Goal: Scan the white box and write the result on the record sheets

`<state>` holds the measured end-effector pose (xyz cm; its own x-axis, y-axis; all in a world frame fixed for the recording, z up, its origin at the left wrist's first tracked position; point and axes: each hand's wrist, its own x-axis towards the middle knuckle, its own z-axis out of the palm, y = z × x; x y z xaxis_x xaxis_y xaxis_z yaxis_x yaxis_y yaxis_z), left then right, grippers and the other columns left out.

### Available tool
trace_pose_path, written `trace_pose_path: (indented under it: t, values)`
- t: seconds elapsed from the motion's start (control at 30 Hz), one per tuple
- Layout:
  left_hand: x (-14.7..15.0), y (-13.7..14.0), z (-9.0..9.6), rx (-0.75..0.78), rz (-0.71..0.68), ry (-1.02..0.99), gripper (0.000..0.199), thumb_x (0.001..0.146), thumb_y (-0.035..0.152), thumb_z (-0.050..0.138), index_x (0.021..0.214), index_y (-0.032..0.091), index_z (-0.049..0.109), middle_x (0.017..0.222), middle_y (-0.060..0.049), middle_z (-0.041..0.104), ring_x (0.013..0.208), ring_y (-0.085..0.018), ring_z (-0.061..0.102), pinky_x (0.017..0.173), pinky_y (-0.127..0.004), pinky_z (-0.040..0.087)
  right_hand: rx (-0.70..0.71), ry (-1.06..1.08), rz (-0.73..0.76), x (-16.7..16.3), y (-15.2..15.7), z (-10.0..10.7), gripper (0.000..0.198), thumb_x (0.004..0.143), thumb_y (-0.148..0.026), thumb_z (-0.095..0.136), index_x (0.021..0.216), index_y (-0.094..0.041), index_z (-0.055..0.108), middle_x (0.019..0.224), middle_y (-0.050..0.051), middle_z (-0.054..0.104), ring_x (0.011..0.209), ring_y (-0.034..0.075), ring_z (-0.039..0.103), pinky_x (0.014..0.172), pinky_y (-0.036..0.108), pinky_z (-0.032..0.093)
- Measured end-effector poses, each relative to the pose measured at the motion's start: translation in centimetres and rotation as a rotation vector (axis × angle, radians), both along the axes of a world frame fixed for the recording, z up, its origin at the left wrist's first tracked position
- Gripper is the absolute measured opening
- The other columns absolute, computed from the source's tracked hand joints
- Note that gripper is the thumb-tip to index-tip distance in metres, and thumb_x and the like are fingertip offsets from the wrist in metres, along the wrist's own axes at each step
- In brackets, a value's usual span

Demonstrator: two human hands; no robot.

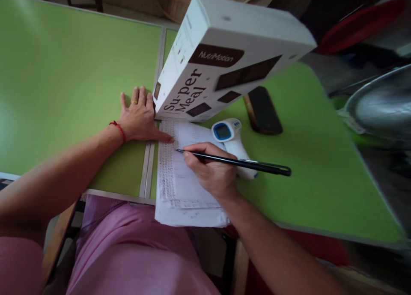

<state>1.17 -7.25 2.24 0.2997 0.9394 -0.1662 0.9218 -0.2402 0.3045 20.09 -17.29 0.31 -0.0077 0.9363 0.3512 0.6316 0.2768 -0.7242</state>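
My right hand (213,168) is closed around a black pen (244,161), its tip at the written columns on a stack of paper sheets (189,188). Handwriting runs down the left side of the top sheet. My left hand (139,117) lies flat with fingers spread on the green table, its thumb on the sheets' left edge and its fingertips near the base of a white "Su-per Meal" box (205,89). Just beyond my right hand lies a white and blue handheld thermometer (231,134), partly hidden by that hand and the pen.
A dark phone (263,111) lies on the green table (321,175), right of the box. Metal trim crosses the tabletop at a seam (149,166). Off the right edge are a red round object (362,25) and a shiny metal vessel (385,100).
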Motion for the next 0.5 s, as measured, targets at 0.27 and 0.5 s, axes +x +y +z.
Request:
trace_pose_path:
  t: [0.27,0.5]
  values:
    - [-0.13,0.14,-0.24,0.014,-0.006,-0.021,0.15,0.048,0.091,0.072,0.159,0.008,0.015,0.166,-0.024,0.005,0.152,-0.05,-0.001,0.122,-0.067,-0.005,-0.003,-0.025,0.01,-0.05,0.13,-0.01,0.014,0.078,-0.032,0.061,0.074,-0.022,0.07,0.059,-0.001,0.067,0.05,0.013,0.055,0.049,0.025,0.047]
    - [-0.17,0.19,-0.37,0.019,-0.008,-0.033,0.15,0.047,0.092,0.072,0.16,0.01,0.015,0.166,-0.024,0.004,0.152,-0.049,-0.001,0.122,-0.067,-0.006,-0.006,-0.032,0.023,-0.05,0.2,0.09,0.013,0.078,-0.031,0.061,0.074,-0.022,0.07,0.059,-0.001,0.066,0.05,0.013,0.056,0.051,0.025,0.047]
